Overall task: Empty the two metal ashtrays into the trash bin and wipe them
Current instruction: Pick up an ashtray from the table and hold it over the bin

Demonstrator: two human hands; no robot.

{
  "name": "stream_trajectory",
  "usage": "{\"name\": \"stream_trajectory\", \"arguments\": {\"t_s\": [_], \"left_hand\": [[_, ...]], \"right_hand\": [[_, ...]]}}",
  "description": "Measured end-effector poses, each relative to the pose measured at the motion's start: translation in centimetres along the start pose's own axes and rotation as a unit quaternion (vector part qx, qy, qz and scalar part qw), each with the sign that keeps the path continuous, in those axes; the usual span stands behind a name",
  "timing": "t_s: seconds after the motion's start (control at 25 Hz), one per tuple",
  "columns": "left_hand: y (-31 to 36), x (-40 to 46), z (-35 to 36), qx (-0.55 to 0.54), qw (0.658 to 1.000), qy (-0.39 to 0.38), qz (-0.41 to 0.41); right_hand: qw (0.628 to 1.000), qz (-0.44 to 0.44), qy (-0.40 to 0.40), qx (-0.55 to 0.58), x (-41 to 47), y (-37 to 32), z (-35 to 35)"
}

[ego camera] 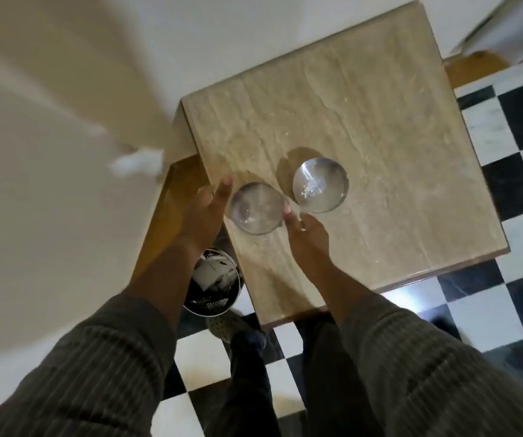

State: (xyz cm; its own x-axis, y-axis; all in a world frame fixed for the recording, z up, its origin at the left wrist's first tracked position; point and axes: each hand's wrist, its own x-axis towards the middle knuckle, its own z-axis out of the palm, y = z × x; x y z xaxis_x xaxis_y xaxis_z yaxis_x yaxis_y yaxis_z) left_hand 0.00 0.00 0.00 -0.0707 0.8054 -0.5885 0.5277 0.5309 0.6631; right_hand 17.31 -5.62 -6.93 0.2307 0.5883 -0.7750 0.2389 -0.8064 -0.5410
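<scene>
Now I'm bracketing the near ashtray point(257, 208) on the worktop point(380, 121).
Left hand point(205, 212) and right hand point(306, 230), grip apart, are closing level, avoiding spills; trash bin point(213, 283) is waiting below left.

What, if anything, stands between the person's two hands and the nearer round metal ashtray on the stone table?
Nothing visible. The left hand and right hand flank the nearer round metal ashtray on the beige stone table, with no object between. The second metal ashtray sits beyond it.

Two round metal ashtrays sit on a stone-topped table point(364, 121). The left hand point(205, 212) and right hand point(306, 234) flank the near ashtray point(256, 208), fingers spread; contact is blurred. The far ashtray point(319, 185) holds ash. A bin point(213, 285) stands below the table's left edge.
</scene>
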Motion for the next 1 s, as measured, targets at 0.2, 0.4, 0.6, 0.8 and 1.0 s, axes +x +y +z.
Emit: {"name": "stream_trajectory", "arguments": {"t_s": [0.2,0.4,0.6,0.8,1.0], "left_hand": [[-2.3,3.5,3.0,-0.027,0.999,-0.040,-0.004],[-6.3,4.8,3.7,-0.123,0.979,-0.107,-0.122],[-9.0,1.7,1.8,-0.197,0.953,-0.091,-0.214],[-14.9,-1.8,-1.6,-0.258,0.920,-0.028,-0.295],[-22.2,-5.1,-5.1,-0.290,0.901,0.006,-0.323]], "right_hand": [[0.999,-0.028,0.035,0.010,3.7,0.2,3.8],[0.997,0.000,0.055,-0.049,5.7,0.4,5.9],[0.993,0.021,-0.012,-0.119,3.4,0.9,7.2],[0.980,0.015,-0.122,-0.158,0.9,2.9,10.7],[0.948,0.049,-0.261,-0.176,-0.9,4.6,17.1]]}}
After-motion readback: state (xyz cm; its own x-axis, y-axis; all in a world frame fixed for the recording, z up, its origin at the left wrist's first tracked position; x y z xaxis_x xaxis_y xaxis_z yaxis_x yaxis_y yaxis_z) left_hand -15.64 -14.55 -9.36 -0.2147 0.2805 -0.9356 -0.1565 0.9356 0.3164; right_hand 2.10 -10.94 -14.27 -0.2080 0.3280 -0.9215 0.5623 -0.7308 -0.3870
